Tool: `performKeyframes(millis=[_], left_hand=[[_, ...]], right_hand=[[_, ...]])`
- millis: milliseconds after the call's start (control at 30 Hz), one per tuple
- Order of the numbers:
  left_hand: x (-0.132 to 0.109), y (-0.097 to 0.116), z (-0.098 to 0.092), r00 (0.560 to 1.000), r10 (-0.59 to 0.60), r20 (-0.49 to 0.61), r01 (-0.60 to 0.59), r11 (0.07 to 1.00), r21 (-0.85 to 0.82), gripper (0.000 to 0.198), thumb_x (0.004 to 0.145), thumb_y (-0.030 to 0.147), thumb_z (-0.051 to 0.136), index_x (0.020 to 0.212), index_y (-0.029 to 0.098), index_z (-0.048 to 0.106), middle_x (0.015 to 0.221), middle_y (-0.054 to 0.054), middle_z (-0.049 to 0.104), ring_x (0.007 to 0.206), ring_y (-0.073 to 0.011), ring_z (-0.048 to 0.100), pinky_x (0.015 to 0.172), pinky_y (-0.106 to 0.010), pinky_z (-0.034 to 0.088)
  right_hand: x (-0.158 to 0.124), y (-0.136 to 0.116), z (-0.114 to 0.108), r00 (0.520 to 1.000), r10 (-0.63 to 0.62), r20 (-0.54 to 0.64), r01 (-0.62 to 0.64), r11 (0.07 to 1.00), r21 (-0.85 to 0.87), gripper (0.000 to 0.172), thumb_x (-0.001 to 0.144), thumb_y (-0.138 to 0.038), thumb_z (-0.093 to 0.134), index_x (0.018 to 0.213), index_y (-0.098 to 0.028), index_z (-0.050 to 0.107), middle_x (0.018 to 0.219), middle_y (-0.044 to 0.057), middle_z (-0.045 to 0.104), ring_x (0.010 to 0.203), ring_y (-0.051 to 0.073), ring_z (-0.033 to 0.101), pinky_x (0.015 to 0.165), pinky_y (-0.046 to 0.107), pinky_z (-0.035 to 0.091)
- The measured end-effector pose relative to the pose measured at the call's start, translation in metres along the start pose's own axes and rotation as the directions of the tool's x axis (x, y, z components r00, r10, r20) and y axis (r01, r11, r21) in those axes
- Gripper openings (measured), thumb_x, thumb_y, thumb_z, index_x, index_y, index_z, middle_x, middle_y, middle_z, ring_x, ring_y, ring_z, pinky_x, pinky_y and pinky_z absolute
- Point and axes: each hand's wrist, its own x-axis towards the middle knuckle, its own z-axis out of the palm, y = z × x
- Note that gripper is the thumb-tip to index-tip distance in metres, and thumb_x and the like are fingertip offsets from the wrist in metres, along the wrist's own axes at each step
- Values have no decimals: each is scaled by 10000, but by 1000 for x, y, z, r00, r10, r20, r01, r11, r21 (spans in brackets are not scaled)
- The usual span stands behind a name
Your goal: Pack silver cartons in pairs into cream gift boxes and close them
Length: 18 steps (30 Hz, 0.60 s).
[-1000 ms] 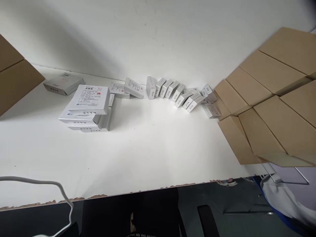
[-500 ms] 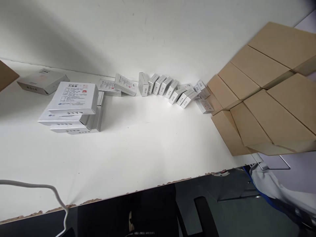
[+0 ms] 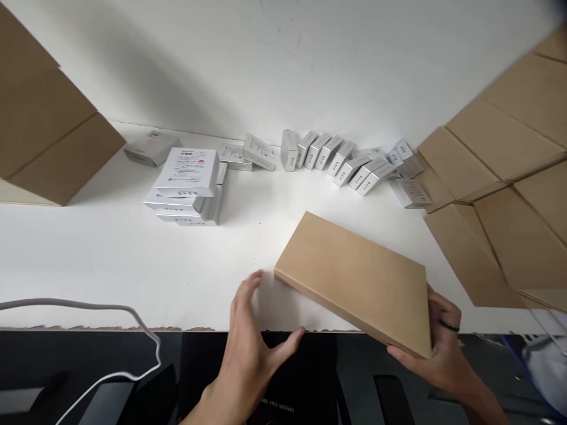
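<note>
A flat brown cardboard box [image 3: 358, 280] lies tilted over the front part of the white table [image 3: 110, 260]. My right hand [image 3: 438, 345], with a dark ring on one finger, grips the box's near right corner. My left hand [image 3: 252, 336] is open, fingers spread, just left of the box's near left corner and not touching it. A stack of flat white boxes [image 3: 188, 186] sits at the back left. A row of several small white boxes [image 3: 341, 159] leans along the wall.
Brown cardboard boxes stand at the left [image 3: 48, 136] and are piled at the right [image 3: 509, 189]. A white cable [image 3: 101, 310] runs along the table's front edge at the left. A single white box [image 3: 150, 147] lies near the wall.
Both hands have come into view. The brown box, absent before, is now over the table in my right hand. The view has shifted, showing the left cardboard boxes again.
</note>
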Motion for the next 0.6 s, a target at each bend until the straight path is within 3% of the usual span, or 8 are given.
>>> performKeyframes(millis=[67,100,200,267,367,433,600], left_hand=[[-1,2,-4,995,-22,95,22,1000,8,513,939,344,694,1398,293,472,1319,-146,635,1252,-349,648,956,-549,640],[0,3,-6,996,-22,88,20,1000,15,414,961,330,668,1341,297,506,1289,-130,648,1228,-329,659,949,-523,645],[11,6,-8,997,-13,-72,17,998,55,479,934,352,727,1338,271,483,1375,-157,581,1292,-344,609,1009,-541,606],[22,7,-9,997,-36,-69,39,998,47,540,935,360,732,1384,268,446,1387,-158,563,1280,-341,607,990,-524,604],[32,7,-6,996,-89,14,90,996,-23,332,992,285,651,1274,274,478,1164,-84,621,1029,-251,664,817,-392,617],[30,9,-1,993,-109,-38,108,993,-41,220,998,209,619,1152,251,468,1027,-47,575,903,-206,613,753,-340,578],[13,14,9,987,-135,-82,131,990,-52,216,1005,145,582,1122,223,418,998,-43,466,878,-183,506,756,-312,514]], right_hand=[[-5,-10,18,978,206,16,-207,975,78,795,774,-422,850,1442,-234,461,1428,174,543,1281,283,607,908,362,586],[-8,-15,24,956,292,6,-291,951,107,742,815,-438,811,1443,-226,477,1384,170,591,1236,272,635,909,361,588],[-20,-28,37,906,417,-71,-404,902,150,665,837,-477,780,1400,-217,539,1299,150,657,1166,262,665,916,356,585],[-24,-34,44,882,455,-124,-435,886,160,644,816,-483,801,1352,-212,568,1265,138,667,1138,258,666,901,342,580],[-24,-43,58,824,518,-231,-480,854,201,577,798,-515,810,1215,-175,602,1197,132,654,1043,239,672,867,337,576],[-20,-51,70,792,527,-309,-486,850,204,563,785,-576,796,1099,-152,598,1194,143,608,977,229,662,824,349,584],[-9,-65,84,807,393,-441,-399,913,85,566,784,-653,750,983,-159,558,1190,175,476,1071,291,579,843,444,598]])
